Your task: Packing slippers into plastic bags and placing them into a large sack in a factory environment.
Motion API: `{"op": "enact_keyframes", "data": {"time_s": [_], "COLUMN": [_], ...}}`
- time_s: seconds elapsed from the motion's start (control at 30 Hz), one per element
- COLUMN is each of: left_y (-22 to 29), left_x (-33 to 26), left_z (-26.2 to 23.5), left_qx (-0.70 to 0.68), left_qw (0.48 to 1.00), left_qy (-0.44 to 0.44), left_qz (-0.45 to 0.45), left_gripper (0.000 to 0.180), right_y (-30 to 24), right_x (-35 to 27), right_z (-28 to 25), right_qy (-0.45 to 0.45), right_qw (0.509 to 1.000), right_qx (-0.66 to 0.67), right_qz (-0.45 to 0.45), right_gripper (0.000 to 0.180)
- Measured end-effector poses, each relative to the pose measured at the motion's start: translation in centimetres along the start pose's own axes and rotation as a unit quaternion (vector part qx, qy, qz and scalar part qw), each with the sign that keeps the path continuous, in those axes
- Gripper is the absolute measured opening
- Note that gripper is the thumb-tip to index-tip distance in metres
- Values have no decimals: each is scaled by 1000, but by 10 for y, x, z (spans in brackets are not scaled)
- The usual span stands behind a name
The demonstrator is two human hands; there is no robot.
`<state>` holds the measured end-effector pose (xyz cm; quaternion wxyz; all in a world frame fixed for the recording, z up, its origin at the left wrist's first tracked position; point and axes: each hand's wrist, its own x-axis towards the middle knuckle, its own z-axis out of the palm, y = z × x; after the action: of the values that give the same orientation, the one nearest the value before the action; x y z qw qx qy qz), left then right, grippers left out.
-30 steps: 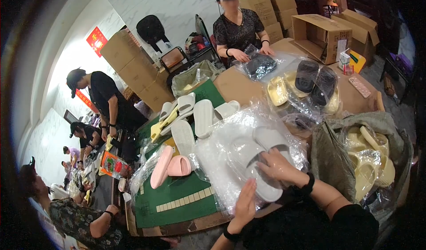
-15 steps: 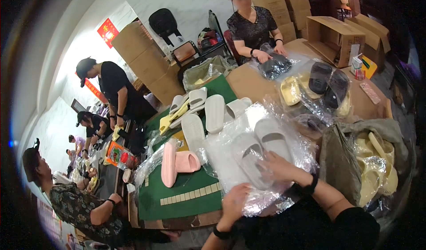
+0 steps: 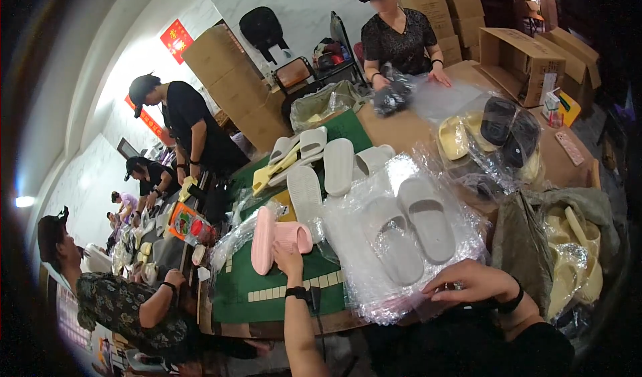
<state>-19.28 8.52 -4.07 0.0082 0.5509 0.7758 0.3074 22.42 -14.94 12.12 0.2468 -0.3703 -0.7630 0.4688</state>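
Observation:
A pair of grey slide slippers lies side by side on a stack of clear plastic bags, under or inside the top film. My right hand is at the near edge of the bags, with its thumb and fingers closed on the plastic. To the left, my left hand reaches over the green mat and touches the pink slippers with outstretched fingers. One pink slipper stands on its side against the other. Several loose grey slippers and yellow ones lie beyond.
A strip of pale rectangular tags lies on the mat. Bagged yellow and black slippers sit at right, above a sack of yellow slippers. Across the table, a co-worker handles a dark bagged item. An open carton stands behind.
My left hand has left the near edge of the bags and moved left to the pink slippers. My right hand has drawn back from the grey slippers to the bag edge.

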Motion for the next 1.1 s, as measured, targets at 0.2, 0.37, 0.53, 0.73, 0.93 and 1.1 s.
{"op": "enact_keyframes", "data": {"time_s": [0.2,0.37,0.53,0.73,0.93,1.1], "left_y": [21,-19,-24,24,127,179], "left_x": [7,15,4,-14,-41,-57], "left_z": [-13,-13,-32,-73,-124,-128], "left_qx": [-6,-6,-457,-580,-665,-642], "left_qw": [996,995,837,790,734,742], "left_qy": [-28,-47,-209,-144,-136,-144], "left_qz": [-83,-90,-218,-135,30,131], "left_gripper": [77,69,38,20,18,20], "right_y": [5,28,38,64,67,43], "right_x": [13,19,17,21,27,26], "right_z": [1,16,19,13,7,1], "right_qy": [221,108,131,269,348,413], "right_qw": [950,953,889,814,876,888], "right_qx": [-207,-279,-433,-493,-317,203], "right_qz": [-78,-55,71,149,104,30], "right_gripper": [49,83,82,53,15,17]}}
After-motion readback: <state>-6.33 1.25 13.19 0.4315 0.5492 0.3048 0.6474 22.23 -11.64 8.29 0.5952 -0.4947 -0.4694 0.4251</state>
